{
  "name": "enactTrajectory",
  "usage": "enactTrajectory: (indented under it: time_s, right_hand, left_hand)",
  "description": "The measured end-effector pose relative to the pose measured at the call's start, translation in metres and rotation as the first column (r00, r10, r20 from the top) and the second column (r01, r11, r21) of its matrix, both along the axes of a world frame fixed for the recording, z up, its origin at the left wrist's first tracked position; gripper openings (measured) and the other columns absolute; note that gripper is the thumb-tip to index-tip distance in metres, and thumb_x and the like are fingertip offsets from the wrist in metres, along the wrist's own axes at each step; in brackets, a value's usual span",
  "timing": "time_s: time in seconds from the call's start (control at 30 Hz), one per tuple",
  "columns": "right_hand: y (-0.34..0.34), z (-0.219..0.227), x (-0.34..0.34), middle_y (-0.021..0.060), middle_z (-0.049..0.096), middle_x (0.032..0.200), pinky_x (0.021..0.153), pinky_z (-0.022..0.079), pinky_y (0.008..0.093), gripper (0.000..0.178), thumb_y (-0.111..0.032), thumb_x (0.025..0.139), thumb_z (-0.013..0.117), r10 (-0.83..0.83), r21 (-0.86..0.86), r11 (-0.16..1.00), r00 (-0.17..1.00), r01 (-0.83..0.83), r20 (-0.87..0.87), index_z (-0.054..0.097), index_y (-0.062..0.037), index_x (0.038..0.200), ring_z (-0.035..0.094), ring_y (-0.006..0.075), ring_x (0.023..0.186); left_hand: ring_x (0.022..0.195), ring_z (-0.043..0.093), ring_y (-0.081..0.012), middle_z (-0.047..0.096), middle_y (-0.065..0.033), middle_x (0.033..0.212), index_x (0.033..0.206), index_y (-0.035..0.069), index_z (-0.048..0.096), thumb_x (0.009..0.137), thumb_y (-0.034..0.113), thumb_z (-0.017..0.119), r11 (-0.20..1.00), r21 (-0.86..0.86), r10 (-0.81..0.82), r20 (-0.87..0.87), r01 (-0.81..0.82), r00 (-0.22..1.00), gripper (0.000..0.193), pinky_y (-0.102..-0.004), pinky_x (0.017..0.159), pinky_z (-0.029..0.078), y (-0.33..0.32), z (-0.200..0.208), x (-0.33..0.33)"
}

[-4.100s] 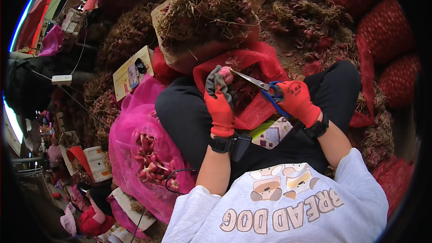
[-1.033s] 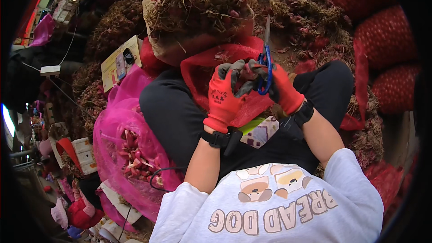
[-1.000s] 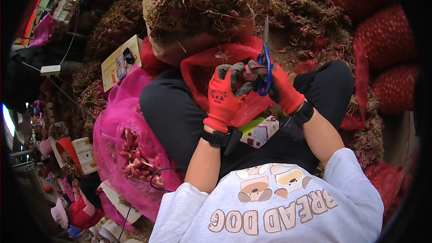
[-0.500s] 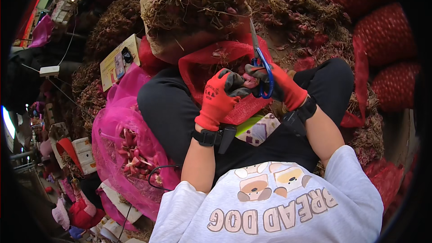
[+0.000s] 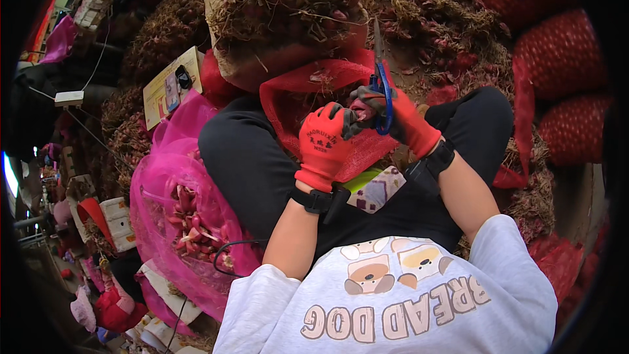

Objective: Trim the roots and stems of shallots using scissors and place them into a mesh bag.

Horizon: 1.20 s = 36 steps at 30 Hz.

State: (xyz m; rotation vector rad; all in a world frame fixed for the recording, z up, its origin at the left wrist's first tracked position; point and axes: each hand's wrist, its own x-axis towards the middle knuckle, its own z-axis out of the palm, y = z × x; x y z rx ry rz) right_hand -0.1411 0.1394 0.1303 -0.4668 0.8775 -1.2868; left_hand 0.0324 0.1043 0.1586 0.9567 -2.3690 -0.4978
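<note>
Far L: pink bag (image 5: 152,190), sheer mesh, w/ smooth bulbs (image 5: 195,226). Box (image 5: 252,69) heaped w/ dry, stringy stalks (image 5: 288,6), beyond hands. L hand (image 5: 324,139) pinched on shallot (image 5: 362,111), btwn hands. R hand (image 5: 413,124) clamped on scissors (image 5: 385,101). Far R: bulging net sacks (image 5: 557,49).

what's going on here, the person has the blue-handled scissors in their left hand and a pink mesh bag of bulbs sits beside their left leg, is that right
Not quite: the head view shows the blue-handled scissors in the right hand, not the left hand. The pink mesh bag of bulbs does sit beside the left leg.
</note>
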Motion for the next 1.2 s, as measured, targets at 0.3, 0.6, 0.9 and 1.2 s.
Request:
enactTrajectory:
  time_s: [0.3,0.6,0.9,1.2]
  right_hand:
    - [-0.004,0.03,-0.011,0.002,0.063,0.083,0.046,0.04,0.0207,0.021,-0.021,0.086,0.064,0.282,0.138,0.958,0.917,-0.252,-0.284,0.061,-0.0057,0.1,0.056,0.0057,0.058]
    - [-0.012,0.029,-0.008,-0.0041,0.04,0.072,0.055,0.039,0.0213,0.014,-0.019,0.094,0.051,0.015,-0.218,0.976,0.983,0.026,0.181,0.045,-0.0151,0.082,0.042,0.0057,0.06]
    - [-0.008,0.015,0.014,0.006,0.064,0.089,0.07,0.053,0.0279,0.023,-0.012,0.083,0.063,-0.069,-0.123,0.99,0.996,0.062,-0.057,0.062,-0.0007,0.102,0.063,0.0144,0.079]
    - [0.001,0.01,0.009,0.0065,0.063,0.092,0.07,0.05,0.0261,0.026,-0.017,0.081,0.062,-0.073,-0.19,0.98,0.997,0.065,-0.035,0.061,0.0001,0.101,0.06,0.0124,0.081]
  left_hand:
    - [0.08,0.057,-0.0287,0.056,-0.005,0.084,0.084,0.012,0.061,0.062,0.012,0.072,1.0,-0.013,-0.024,0.01,0.024,1.0,0.025,-0.0385,0.07,0.046,0.002,0.01,0.01]
    - [0.075,0.059,-0.0254,0.058,-0.0057,0.082,0.084,0.01,0.061,0.065,0.005,0.07,0.999,0.052,-0.004,-0.155,0.012,0.988,0.021,-0.0362,0.064,0.046,0.013,-0.007,-0.004]
    - [0.094,0.059,-0.0222,0.056,-0.0087,0.105,0.111,0.001,0.053,0.071,-0.003,0.068,0.846,0.531,0.329,-0.585,0.043,0.742,0.044,-0.0302,0.079,0.048,-0.003,0.003,-0.007]
    - [0.082,0.059,-0.0308,0.059,-0.0118,0.088,0.09,0.0,0.062,0.059,-0.001,0.071,0.924,0.379,0.068,-0.31,0.058,0.948,0.033,-0.0335,0.074,0.048,-0.008,0.013,0.005]
